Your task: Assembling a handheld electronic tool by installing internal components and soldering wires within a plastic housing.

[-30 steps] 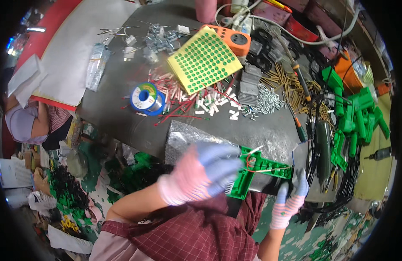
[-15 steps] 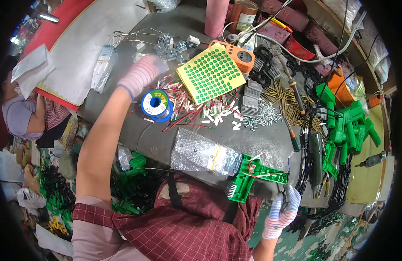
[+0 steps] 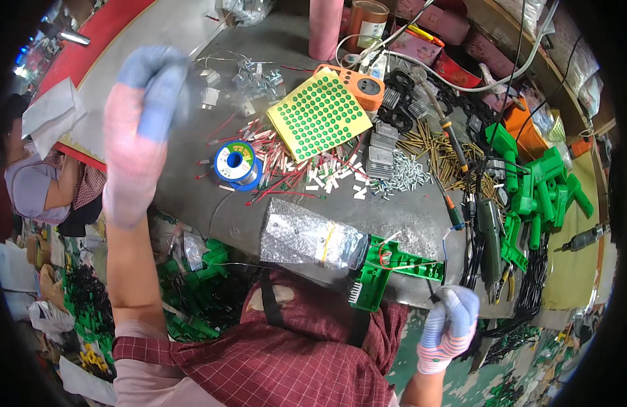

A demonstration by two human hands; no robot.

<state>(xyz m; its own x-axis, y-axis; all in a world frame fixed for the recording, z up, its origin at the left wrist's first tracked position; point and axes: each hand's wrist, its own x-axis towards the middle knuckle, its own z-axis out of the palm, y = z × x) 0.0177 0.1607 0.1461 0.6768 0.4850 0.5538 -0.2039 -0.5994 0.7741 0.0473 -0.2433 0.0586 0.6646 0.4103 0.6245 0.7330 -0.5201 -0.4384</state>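
My left hand (image 3: pixel 140 136), in a striped glove, is raised over the left part of the bench, near the white sheet. It is blurred, but its fingers look curled together; whatever they may hold is hidden. At the bench's front edge my right hand (image 3: pixel 449 329), also gloved, is closed around the end of a black cord (image 3: pixel 433 293). Just left of it lies an open green housing half (image 3: pixel 376 281) with red and white wires inside. The housing touches a bubble-wrap packet (image 3: pixel 300 237) bound with a yellow band.
A blue solder spool (image 3: pixel 234 165) stands beside red leads with white connectors (image 3: pixel 279 146). Behind are a yellow sheet of green dots (image 3: pixel 320 115) and small metal parts (image 3: pixel 259 78). Screws (image 3: pixel 405 173), a soldering iron (image 3: pixel 452 142) and green housings (image 3: pixel 541 193) lie right. Another person (image 3: pixel 45 176) sits left.
My left hand has moved left and toward me, rising away from the small metal parts. My right hand has shifted slightly right, away from the green housing. The view has shifted a little.
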